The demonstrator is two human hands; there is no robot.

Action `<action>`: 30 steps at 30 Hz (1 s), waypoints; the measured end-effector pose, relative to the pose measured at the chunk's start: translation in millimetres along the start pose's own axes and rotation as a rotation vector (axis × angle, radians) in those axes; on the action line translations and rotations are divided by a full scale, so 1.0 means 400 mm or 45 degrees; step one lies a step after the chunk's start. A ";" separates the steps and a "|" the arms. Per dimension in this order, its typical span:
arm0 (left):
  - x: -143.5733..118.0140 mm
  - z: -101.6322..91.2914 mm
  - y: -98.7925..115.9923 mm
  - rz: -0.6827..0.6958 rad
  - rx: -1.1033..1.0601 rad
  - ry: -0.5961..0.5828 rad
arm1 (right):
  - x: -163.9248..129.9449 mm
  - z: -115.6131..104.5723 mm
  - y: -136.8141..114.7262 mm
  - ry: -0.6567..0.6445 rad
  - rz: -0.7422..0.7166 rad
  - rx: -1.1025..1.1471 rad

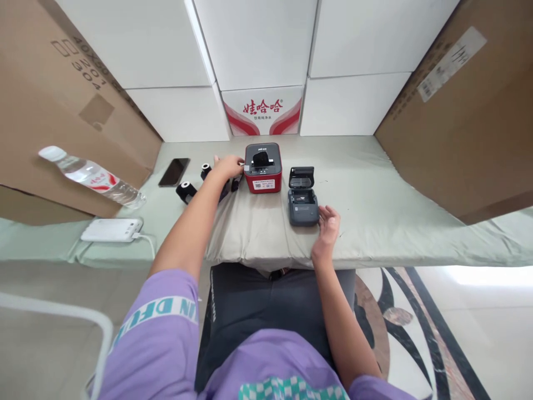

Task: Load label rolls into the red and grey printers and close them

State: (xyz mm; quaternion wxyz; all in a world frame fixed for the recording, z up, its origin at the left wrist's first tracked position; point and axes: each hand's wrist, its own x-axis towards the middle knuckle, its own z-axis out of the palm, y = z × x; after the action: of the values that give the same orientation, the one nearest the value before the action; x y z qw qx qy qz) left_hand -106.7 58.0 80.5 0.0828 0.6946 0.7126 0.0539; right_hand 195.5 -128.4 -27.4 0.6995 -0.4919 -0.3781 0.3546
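My left hand [229, 166] reaches to the left side of a red and black box-shaped printer [266, 184], fingers curled together at its edge. What they pinch is hidden. Under and beside that wrist lie black rolls with white cores, one roll [186, 191] nearer me and another roll [205, 169] farther back; dark pieces show below the hand. To the right, a small dark grey portable printer [303, 214] stands with its lid [301, 177] raised. Against its right side rests my right hand [328, 225], open, fingers extended and holding nothing.
A phone [174, 172], a leaning water bottle [95, 178] and a white power bank [111, 230] with a cable are on the left of the cloth-covered table [375, 222]. Cardboard boxes flank it, left [50, 105] and right [478, 128]. White boxes [266, 44] line the back.
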 end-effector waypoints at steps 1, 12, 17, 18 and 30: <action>0.004 0.007 0.013 -0.025 0.040 -0.029 | 0.000 -0.001 0.000 -0.002 -0.008 -0.029; -0.082 -0.111 -0.002 0.000 -1.231 0.849 | 0.002 -0.006 0.003 0.002 -0.059 -0.135; -0.147 -0.132 0.046 0.366 -2.087 0.633 | 0.000 -0.002 -0.007 -0.001 -0.061 -0.170; -0.160 -0.125 0.065 0.441 -2.113 0.587 | -0.001 -0.002 -0.010 -0.001 -0.060 -0.166; -0.179 0.101 0.363 0.826 -0.652 0.106 | -0.005 0.000 -0.023 0.004 -0.066 -0.186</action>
State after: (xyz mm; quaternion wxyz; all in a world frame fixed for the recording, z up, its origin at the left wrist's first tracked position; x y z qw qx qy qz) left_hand 45.2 -10.7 71.8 0.2026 0.8373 0.4232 0.2807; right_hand 195.5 -132.5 -18.9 0.6713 -0.5324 -0.4145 0.3069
